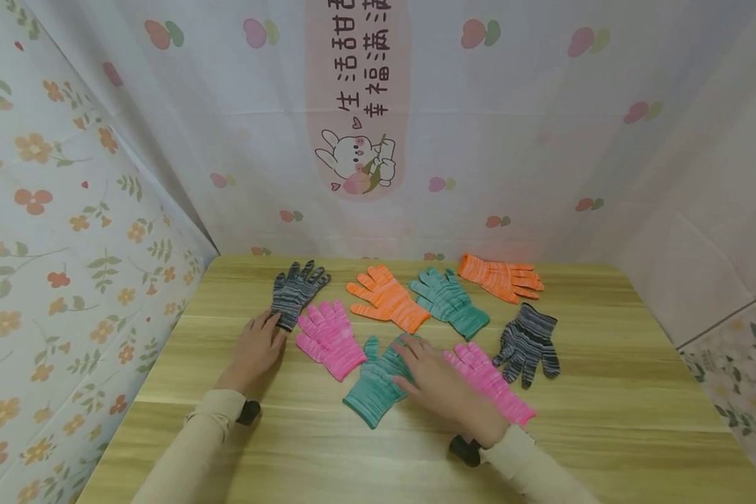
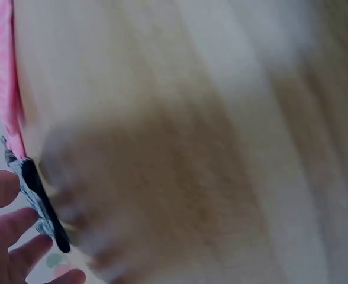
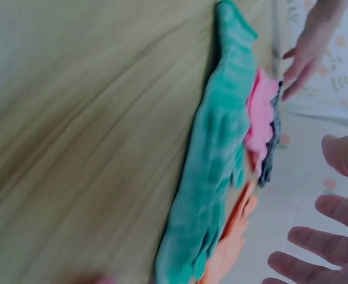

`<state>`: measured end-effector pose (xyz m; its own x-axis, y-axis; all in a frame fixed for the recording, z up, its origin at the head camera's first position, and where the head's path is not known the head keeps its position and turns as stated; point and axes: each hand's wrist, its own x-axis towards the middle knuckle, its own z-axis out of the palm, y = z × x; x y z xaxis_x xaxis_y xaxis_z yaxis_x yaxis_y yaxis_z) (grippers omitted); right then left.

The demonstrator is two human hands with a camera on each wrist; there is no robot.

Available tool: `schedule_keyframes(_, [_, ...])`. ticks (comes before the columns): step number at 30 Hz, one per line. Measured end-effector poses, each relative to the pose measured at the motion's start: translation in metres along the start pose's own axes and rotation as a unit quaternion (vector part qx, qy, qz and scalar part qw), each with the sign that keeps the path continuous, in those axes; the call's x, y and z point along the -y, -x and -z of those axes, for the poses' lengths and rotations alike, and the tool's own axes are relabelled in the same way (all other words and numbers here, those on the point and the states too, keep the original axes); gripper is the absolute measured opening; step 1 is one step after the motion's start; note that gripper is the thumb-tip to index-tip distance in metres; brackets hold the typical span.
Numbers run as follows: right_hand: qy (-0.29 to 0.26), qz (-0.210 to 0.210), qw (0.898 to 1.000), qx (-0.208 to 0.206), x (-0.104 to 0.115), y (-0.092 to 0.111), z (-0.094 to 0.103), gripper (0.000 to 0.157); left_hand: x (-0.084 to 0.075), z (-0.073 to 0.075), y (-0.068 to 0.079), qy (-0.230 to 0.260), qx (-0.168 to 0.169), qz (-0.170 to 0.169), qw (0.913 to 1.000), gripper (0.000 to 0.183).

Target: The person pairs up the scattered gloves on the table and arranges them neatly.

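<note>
My left hand point(image 1: 260, 344) reaches to the cuff of a dark grey striped glove point(image 1: 295, 290), its fingertips right at the cuff edge. In the left wrist view the fingers point(image 2: 27, 255) are loosely spread beside that cuff. My right hand point(image 1: 437, 378) is over the front teal glove point(image 1: 378, 381), overlapping its finger end in the head view. Seen from the right wrist, the fingers point(image 3: 322, 245) are spread and raised off the teal glove point(image 3: 212, 133). A pink glove point(image 1: 332, 339) lies between the two hands. Another pink glove point(image 1: 488, 378) is partly hidden behind my right forearm.
An orange glove point(image 1: 387, 297) and a second teal glove point(image 1: 453, 301) lie farther back, edges overlapping. Another orange glove point(image 1: 504, 278) sits near the back edge, with a second grey glove point(image 1: 529, 343) at the right. The wooden table point(image 1: 636, 420) meets a printed curtain point(image 1: 542, 140) behind.
</note>
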<state>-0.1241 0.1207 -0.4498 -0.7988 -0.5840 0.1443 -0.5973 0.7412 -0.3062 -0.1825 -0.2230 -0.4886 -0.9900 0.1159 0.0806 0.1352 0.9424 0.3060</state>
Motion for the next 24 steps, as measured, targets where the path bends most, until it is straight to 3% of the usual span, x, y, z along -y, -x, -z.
schedule_keyframes(7, [-0.020,0.013,1.000,-0.003,0.020,-0.014,-0.009,0.043,0.008,0.005,0.006,-0.025,0.018,0.008,0.9995,0.040])
schedule_keyframes(15, [-0.039,0.020,0.999,0.005,0.034,-0.024,-0.015,0.037,0.003,0.007,0.024,-0.062,-0.030,-0.023,0.9974,0.035])
schedule_keyframes(24, [-0.059,0.018,0.998,0.023,0.044,-0.028,-0.022,0.032,0.000,0.005,0.045,-0.023,-0.037,-0.010,0.9990,0.034])
